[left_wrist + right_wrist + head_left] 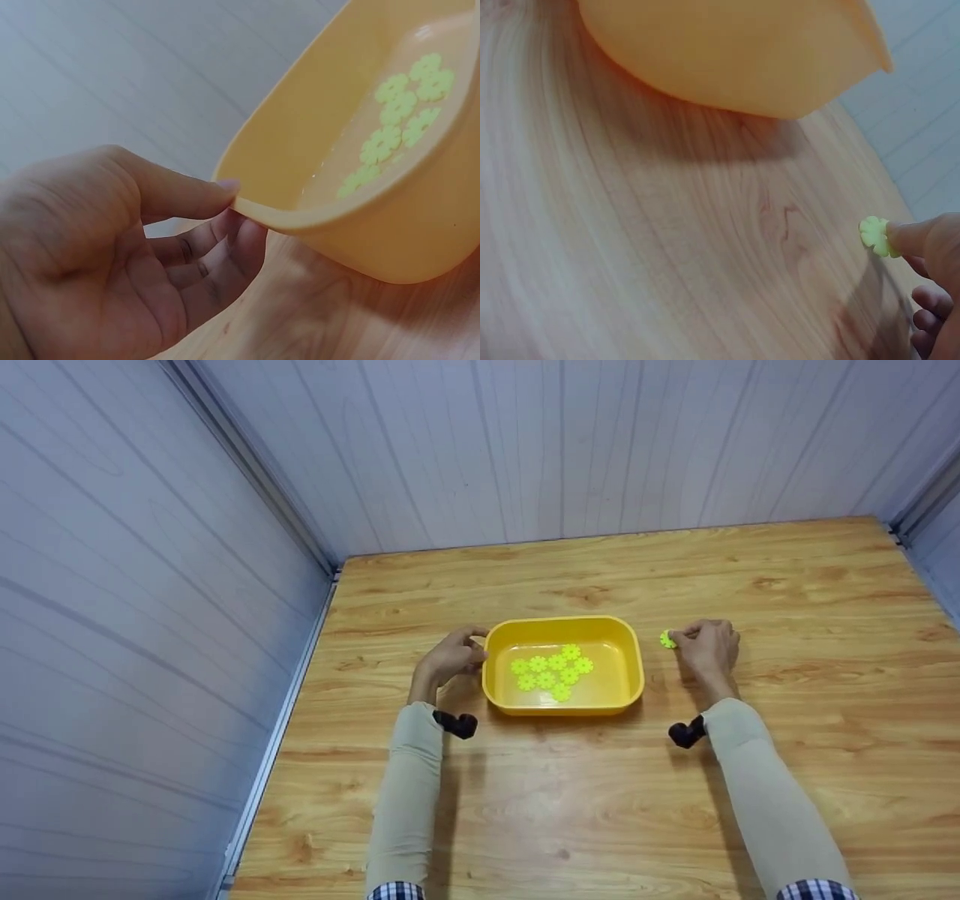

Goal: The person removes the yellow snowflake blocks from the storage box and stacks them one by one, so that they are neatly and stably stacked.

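The left hand [450, 655] pinched a tub [562, 631] by its rim. The right hand [709, 648] pinched a flower [871, 234], partly covering it.

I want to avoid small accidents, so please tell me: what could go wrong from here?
The right hand pinches the small flower by one side, so it might slip. It is outside the tub, so if dropped now it would likely land on the table. The left hand grips one end of the tub, so a sudden pull could shift the other flowers inside.
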Demonstrator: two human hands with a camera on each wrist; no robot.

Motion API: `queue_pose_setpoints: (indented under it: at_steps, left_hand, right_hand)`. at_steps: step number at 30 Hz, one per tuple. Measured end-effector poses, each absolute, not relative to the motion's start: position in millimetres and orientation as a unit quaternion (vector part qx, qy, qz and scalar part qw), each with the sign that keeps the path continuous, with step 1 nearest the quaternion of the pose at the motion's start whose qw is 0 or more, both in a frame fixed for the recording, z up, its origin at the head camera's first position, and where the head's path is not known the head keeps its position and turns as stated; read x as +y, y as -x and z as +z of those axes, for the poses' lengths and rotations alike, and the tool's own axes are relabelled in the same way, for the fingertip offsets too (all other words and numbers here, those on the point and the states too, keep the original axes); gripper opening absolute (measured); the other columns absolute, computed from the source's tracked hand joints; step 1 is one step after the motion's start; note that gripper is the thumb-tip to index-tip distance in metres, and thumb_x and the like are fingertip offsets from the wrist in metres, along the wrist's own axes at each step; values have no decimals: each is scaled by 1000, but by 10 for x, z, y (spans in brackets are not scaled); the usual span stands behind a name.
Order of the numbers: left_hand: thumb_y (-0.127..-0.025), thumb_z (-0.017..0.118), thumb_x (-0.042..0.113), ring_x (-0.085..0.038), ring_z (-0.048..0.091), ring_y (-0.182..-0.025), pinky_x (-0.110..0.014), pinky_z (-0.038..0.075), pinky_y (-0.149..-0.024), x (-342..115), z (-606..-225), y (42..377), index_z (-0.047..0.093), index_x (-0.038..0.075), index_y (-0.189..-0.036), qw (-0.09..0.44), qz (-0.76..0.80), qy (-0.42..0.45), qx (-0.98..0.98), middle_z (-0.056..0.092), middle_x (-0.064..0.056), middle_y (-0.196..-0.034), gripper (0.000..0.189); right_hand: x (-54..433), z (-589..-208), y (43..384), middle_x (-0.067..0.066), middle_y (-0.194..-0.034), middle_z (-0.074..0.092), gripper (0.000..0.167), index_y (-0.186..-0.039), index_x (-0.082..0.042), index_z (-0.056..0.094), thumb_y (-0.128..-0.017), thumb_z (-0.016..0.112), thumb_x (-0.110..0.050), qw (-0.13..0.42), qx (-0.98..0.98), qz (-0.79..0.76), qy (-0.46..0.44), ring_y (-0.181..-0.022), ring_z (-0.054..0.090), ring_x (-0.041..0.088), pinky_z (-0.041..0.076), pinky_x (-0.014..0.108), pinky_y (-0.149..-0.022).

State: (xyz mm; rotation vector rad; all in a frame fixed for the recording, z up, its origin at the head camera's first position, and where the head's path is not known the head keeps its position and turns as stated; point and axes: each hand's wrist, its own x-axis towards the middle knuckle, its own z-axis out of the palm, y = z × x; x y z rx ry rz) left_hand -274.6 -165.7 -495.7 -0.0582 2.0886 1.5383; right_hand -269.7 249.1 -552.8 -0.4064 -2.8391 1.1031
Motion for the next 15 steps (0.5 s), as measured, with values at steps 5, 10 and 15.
queue_pose_setpoints:
  at_steps: [5, 10, 15]
  left_hand:
    - [-92, 55, 3, -18, 55, -79, -53, 45, -96, -1666, -4983, 2753, 49, 11, -132, 276, 588, 30, 760, 50, -8, -97, 41]
    - [-92, 55, 4, -19, 55, -81, -52, 46, -96, -1680, -5001, 2756, 51, 13, -131, 277, 589, 35, 758, 51, -9, -97, 40]
    - [-92, 55, 4, -19, 55, -81, -51, 46, -96, -1685, -5007, 2756, 51, 14, -131, 279, 590, 33, 757, 50, -9, -99, 40]
  right_hand:
    - [2502, -5545, 2690, 26, -124, 43, 37, -107, 0, 66, -93, 59, -34, 22, -925, 355, 135, -116, 32, 45, 29, 55, -96]
    - [2503, -5568, 2709, 27, -134, 36, 37, -106, 0, 66, -93, 60, -33, 18, -925, 355, 136, -123, 26, 45, 21, 58, -103]
    - [2505, -5580, 2722, 27, -138, 33, 35, -103, 0, 66, -93, 60, -33, 18, -924, 355, 139, -127, 22, 45, 17, 59, -105]
